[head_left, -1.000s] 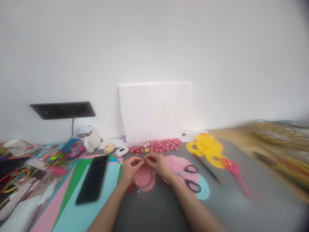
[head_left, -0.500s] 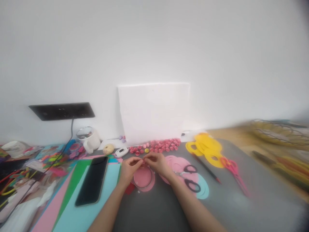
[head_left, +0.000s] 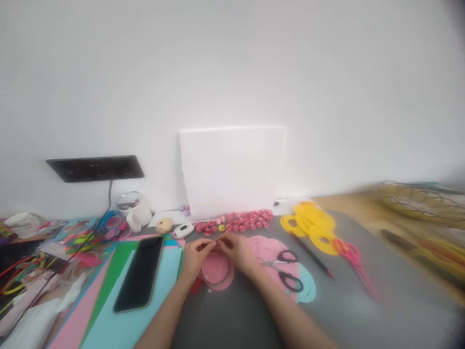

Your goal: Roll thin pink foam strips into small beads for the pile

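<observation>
My left hand (head_left: 195,259) and my right hand (head_left: 238,252) meet at the middle of the grey mat, thumbs and forefingers pinched together. Whatever sits between the fingertips is tiny and blurred; I cannot make it out. Just beneath them lies a round pink disc (head_left: 215,270) with a thin dark ring on it. A small red piece (head_left: 196,286) rests beside it, partly behind my left hand. Many rolled pink-red pieces (head_left: 247,222) are heaped beyond my fingers, with a single yellow one (head_left: 221,227) among them.
Black-handled scissors (head_left: 285,276) lie on pink paper shapes (head_left: 267,246) at right. Farther right are yellow paper shapes (head_left: 314,215), a pencil (head_left: 312,256) and pink scissors (head_left: 358,266). A phone (head_left: 140,274) rests on coloured sheets (head_left: 105,325) at left, near a mug (head_left: 140,215).
The fingers of my right hand have curled inward and down slightly. Both hands stay together over the pink disc. The whole view has shifted a little.
</observation>
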The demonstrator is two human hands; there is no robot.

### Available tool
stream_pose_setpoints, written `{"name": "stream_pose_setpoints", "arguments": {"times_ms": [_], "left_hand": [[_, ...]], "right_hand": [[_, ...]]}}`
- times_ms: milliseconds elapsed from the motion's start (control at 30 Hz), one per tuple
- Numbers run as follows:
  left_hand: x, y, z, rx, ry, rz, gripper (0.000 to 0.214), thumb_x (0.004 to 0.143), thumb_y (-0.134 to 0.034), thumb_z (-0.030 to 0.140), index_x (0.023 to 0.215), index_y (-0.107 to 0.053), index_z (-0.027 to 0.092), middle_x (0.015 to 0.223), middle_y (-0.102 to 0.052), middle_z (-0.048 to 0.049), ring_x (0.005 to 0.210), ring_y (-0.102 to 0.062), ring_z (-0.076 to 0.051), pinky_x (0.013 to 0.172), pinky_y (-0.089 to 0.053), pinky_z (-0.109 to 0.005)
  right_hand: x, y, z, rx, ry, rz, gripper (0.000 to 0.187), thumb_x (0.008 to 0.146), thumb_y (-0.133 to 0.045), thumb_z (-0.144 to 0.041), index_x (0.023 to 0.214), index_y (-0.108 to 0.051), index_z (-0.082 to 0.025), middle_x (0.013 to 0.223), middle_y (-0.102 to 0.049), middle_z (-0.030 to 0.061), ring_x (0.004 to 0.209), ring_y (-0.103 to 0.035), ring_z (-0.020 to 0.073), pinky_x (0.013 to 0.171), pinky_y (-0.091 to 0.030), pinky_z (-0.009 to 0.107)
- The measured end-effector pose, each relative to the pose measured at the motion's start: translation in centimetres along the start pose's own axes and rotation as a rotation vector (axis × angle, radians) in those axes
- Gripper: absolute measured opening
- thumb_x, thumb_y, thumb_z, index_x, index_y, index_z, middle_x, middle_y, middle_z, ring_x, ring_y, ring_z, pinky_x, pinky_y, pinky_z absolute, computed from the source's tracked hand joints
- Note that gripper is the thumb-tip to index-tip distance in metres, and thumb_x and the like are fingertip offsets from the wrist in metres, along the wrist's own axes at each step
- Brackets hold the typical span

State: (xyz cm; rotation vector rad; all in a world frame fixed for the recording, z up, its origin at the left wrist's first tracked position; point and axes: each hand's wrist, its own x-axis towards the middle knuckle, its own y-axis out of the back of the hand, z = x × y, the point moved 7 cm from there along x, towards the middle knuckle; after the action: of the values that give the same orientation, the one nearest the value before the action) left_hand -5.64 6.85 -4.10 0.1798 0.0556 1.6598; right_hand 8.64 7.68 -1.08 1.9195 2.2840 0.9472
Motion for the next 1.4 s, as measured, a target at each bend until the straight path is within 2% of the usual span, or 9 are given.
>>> {"name": "stream_pose_setpoints", "arguments": {"times_ms": [367,633,833,1133,1200,1400], "left_hand": [[-0.2,0.2,0.8,0.064,-0.037,0.025,0.022,0.070,-0.065,0.036,0.074,-0.071,0.015,0.074,-0.074,-0.0064,0.070,-0.069,-0.022,0.068,-0.056,-0.032],[-0.2,0.4,0.6,0.038,-0.044,0.087,0.025,0.071,-0.064,0.037,0.078,-0.071,0.014,0.076,-0.074,-0.0071,0.070,-0.069,-0.023,0.068,-0.056,-0.033],[-0.4,0.5,1.3,0.028,-0.076,0.130,0.021,0.070,-0.064,0.035,0.072,-0.070,0.015,0.092,-0.072,-0.0092,0.080,-0.068,-0.023,0.067,-0.056,-0.030],[-0.8,0.6,2.3,0.052,-0.120,0.161,0.019,0.071,-0.062,0.033,0.073,-0.069,0.016,0.087,-0.072,-0.0086,0.081,-0.067,-0.023,0.071,-0.055,-0.031],[-1.0,0.4,3.0,0.076,-0.158,0.150,0.016,0.072,-0.061,0.031,0.072,-0.068,0.016,0.089,-0.071,-0.0083,0.085,-0.066,-0.022,0.074,-0.054,-0.031],[-2.0,-0.7,5.0,0.306,-0.389,0.115,0.013,0.076,-0.055,0.026,0.071,-0.066,0.020,0.093,-0.068,-0.0074,0.085,-0.064,-0.020,0.073,-0.054,-0.031]], "right_hand": [[-0.1,-0.2,-0.1,-0.060,0.049,0.021,0.018,0.076,-0.048,-0.013,0.075,-0.066,-0.017,0.070,-0.066,0.0032,0.062,-0.058,0.0140,0.059,-0.042,0.022],[-0.1,0.1,0.1,0.151,-0.059,0.028,0.013,0.076,-0.054,-0.022,0.078,-0.067,-0.018,0.074,-0.070,0.0027,0.066,-0.063,0.0155,0.062,-0.048,0.024],[-0.2,-0.3,0.3,0.286,-0.127,0.001,0.014,0.076,-0.055,-0.026,0.078,-0.066,-0.018,0.075,-0.070,0.0033,0.068,-0.064,0.0161,0.064,-0.050,0.026],[-0.1,-0.6,0.2,0.376,-0.178,-0.060,0.021,0.075,-0.060,-0.035,0.083,-0.066,-0.017,0.080,-0.071,0.0044,0.073,-0.065,0.0176,0.069,-0.052,0.029],[-0.1,-0.6,0.3,0.392,-0.188,-0.053,0.019,0.073,-0.060,-0.032,0.083,-0.066,-0.017,0.080,-0.071,0.0046,0.073,-0.066,0.0174,0.070,-0.052,0.029],[-0.1,-0.6,0.7,0.394,-0.167,-0.004,0.013,0.068,-0.058,-0.021,0.077,-0.065,-0.016,0.075,-0.070,0.0032,0.069,-0.065,0.0160,0.068,-0.053,0.028]]}}
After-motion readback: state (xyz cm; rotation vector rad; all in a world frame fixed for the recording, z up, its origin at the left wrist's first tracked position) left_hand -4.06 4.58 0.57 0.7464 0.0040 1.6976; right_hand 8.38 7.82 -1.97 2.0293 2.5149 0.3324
